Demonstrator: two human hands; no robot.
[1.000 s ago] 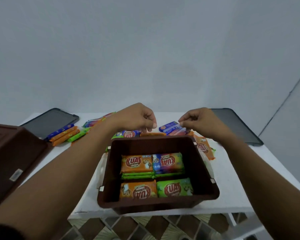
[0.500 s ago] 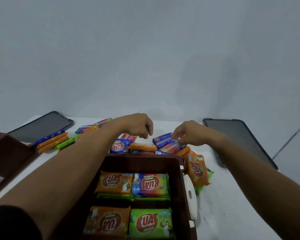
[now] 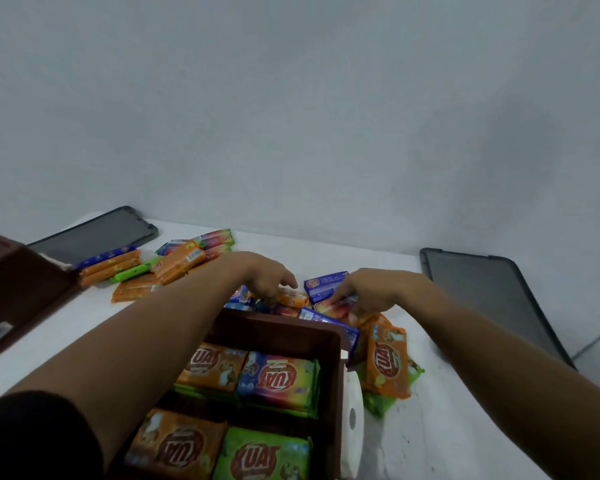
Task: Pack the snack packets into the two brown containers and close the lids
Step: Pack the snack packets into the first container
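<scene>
Snack packets [image 3: 278,379] lie flat in the open brown container [image 3: 338,368] at my 6 o'clock. Four show in two rows, each with its long axis running 9 to 3. The far row's logos read upside down to me, while the green packet [image 3: 264,457] in the near row reads upright. More packets sit in a loose heap [image 3: 323,284] on the white table [image 3: 465,427] just past the container's far rim, at 12 o'clock, pointing in mixed directions. Both my hands are in that heap. My right hand [image 3: 374,292] has its fingers curled round a reddish packet [image 3: 340,306], whose long axis runs roughly 9 to 3. My left hand [image 3: 264,277] curls down onto the heap beside a small orange packet [image 3: 293,298]; I cannot tell whether it grips anything. Against the outside of the container's right wall, at 3 o'clock, a leaning orange packet [image 3: 387,362] stands on end, long axis 12 to 6, its logo turned sideways. A second scatter of packets [image 3: 174,263] lies at 10 o'clock, long axes mostly 8 to 2. The second brown container [image 3: 18,292] sits at 9 o'clock. One dark lid [image 3: 97,233] lies flat at 10 o'clock, and the other dark lid [image 3: 492,296] at 2 o'clock.
</scene>
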